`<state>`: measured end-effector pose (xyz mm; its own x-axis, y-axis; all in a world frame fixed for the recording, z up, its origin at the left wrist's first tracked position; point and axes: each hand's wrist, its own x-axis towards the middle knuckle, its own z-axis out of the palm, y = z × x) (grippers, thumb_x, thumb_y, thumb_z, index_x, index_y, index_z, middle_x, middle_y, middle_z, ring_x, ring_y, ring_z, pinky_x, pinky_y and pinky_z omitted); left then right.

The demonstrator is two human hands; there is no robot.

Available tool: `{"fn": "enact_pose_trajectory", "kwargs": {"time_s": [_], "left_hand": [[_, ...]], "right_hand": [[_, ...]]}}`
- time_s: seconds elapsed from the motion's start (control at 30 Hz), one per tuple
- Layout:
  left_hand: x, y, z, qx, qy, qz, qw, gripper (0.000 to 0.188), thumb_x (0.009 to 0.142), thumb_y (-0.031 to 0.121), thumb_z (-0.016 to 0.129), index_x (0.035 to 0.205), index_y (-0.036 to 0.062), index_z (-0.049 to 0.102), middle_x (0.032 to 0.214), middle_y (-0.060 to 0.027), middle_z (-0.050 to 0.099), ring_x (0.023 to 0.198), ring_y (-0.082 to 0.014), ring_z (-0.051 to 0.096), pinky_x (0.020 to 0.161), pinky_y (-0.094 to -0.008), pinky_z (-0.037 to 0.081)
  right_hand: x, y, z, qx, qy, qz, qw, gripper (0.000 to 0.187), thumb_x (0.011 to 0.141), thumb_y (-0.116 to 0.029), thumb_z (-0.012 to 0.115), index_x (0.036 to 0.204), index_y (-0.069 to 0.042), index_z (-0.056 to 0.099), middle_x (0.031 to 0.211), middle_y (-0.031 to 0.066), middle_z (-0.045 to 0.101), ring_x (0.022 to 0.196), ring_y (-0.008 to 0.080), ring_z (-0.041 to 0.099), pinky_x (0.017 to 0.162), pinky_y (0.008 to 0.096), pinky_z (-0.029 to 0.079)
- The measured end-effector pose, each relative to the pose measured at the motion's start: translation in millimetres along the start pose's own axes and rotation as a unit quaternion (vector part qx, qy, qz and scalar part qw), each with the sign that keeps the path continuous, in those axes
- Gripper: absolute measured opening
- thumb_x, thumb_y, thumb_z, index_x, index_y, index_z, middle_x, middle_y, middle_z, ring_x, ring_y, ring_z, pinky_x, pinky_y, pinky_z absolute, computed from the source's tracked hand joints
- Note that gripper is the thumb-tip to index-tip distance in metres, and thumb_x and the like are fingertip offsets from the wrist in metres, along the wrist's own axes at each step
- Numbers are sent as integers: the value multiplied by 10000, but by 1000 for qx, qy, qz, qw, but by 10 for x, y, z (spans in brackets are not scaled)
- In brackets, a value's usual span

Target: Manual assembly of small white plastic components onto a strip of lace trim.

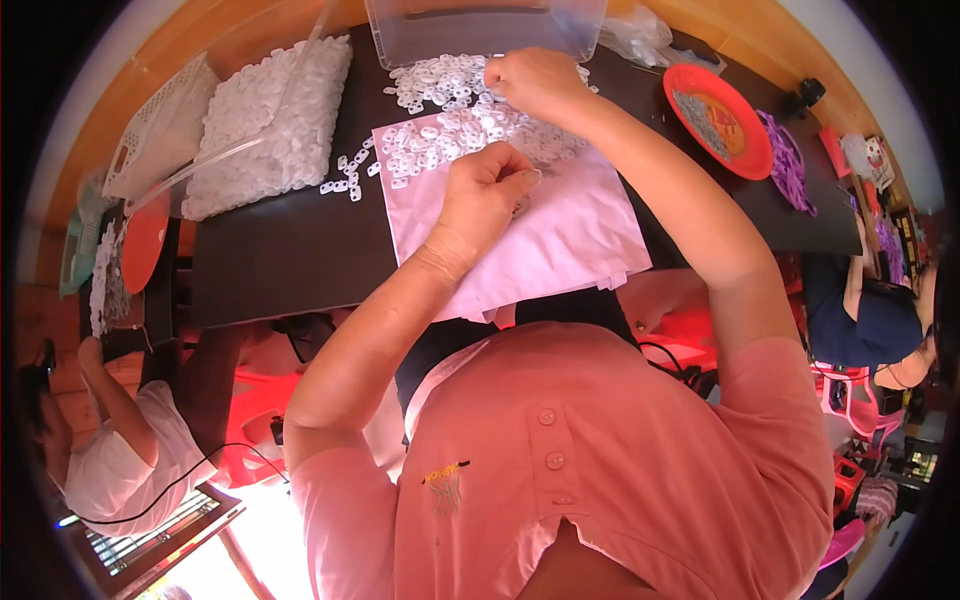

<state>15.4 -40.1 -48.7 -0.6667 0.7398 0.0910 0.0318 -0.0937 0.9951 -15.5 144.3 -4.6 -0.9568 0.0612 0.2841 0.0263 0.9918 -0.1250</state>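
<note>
A pink cloth lies over the front edge of the dark table, with a heap of small white plastic pieces with holes on its far part. My left hand is above the cloth, thumb and fingers pinched together. Something small and greyish shows just under its fingertips, too small to name. Farther off, my right hand reaches to a second heap of white pieces beside a clear plastic bin. Its fingers are curled closed at the heap, and what they hold is hidden.
At the left stands a clear box full of white pieces, with a white basket beside it. A red plate with grey bits and a purple bundle lie right. Other people sit at both sides.
</note>
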Motion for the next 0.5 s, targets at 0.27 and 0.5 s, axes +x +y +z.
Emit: {"fn": "enact_pose_trajectory", "kwargs": {"time_s": [0.27, 0.5], "left_hand": [[-11, 5, 6, 25, 1, 24, 999, 49, 843, 35, 651, 820, 8, 616, 680, 21, 564, 597, -41, 468, 542, -207, 390], [-17, 13, 7, 39, 2, 18, 999, 51, 837, 37, 647, 819, 2, 615, 678, 17, 564, 601, -45, 474, 546, -212, 399]], "right_hand": [[62, -106, -31, -1, -60, -14, 998, 166, 759, -147, 593, 878, -132, 708, 842, 121, 691, 830, 331, 653, 702, 459, 493], [125, -139, -19, -15, -89, -17, 996, 198, 722, -97, 588, 889, -125, 690, 851, 117, 688, 826, 332, 651, 675, 469, 485]]}}
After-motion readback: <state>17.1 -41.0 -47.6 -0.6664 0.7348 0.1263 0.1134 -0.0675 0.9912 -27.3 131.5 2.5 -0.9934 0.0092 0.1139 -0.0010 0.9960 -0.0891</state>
